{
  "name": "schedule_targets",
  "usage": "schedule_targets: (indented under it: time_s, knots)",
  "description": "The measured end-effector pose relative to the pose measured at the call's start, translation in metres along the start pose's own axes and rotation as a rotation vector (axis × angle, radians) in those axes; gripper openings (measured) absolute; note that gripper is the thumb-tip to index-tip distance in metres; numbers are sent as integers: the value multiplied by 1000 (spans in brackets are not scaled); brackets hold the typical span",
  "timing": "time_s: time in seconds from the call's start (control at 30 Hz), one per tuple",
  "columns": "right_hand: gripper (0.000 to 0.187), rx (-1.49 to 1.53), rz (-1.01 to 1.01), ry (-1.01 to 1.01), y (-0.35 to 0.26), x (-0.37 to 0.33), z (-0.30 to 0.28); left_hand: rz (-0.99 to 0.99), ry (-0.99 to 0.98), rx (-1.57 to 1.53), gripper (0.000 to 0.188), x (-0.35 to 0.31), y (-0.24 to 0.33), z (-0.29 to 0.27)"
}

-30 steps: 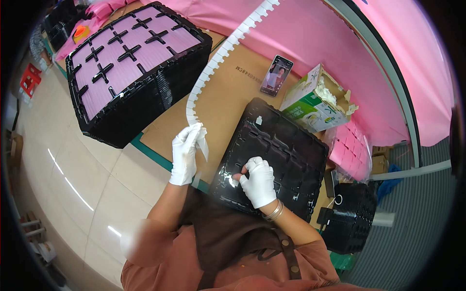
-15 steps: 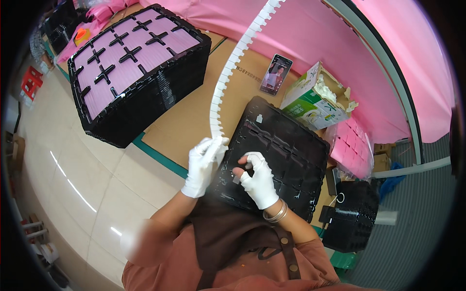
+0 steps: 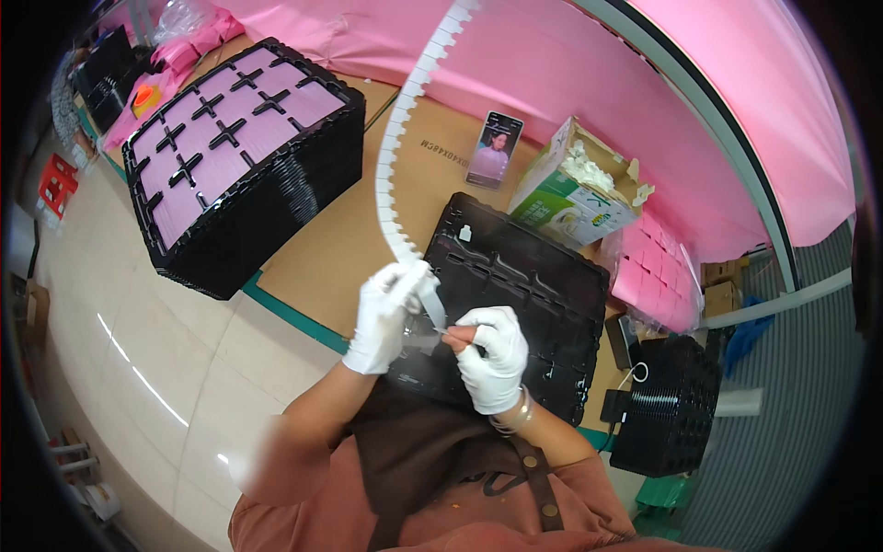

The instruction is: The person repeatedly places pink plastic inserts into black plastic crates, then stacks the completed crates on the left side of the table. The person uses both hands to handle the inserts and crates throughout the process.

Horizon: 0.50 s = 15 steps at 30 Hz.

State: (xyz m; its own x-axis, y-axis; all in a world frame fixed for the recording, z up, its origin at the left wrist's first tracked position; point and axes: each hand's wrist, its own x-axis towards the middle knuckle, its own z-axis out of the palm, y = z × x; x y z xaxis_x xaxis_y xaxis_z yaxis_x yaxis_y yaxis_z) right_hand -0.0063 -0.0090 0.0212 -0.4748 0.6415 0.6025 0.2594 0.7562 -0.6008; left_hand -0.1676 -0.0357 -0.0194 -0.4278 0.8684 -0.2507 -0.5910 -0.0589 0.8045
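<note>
stack of black trays (image 3: 244, 175) with pink inserts sits far left on the cardboard-covered table (image 3: 322, 248). left hand (image 3: 382, 317) grips the white notched strip (image 3: 405, 166), which runs up and away, slightly right. right hand (image 3: 492, 359) pinches its lower end over a black tray (image 3: 533, 276). pink sheeting behind.

open green-and-white carton (image 3: 570, 195) by the pink wall, lit phone screen (image 3: 495, 151) propped just left

Two gloved hands, left hand (image 3: 382, 317) and right hand (image 3: 492, 359), pinching white notched strip (image 3: 400, 156) above black tray (image 3: 524, 294).
</note>
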Motion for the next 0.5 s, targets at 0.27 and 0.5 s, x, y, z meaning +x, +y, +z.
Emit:
schedule_targets:
  time_s: [0.27, 0.5]
  knots:
    - [4, -106, 726, 87, 201, 18, -189, 91, 23, 126, 19, 6, -4, -19]
    - [11, -397, 556, -338, 253, 8, -191, 75, 5, 162, 20, -1, -16, -4]
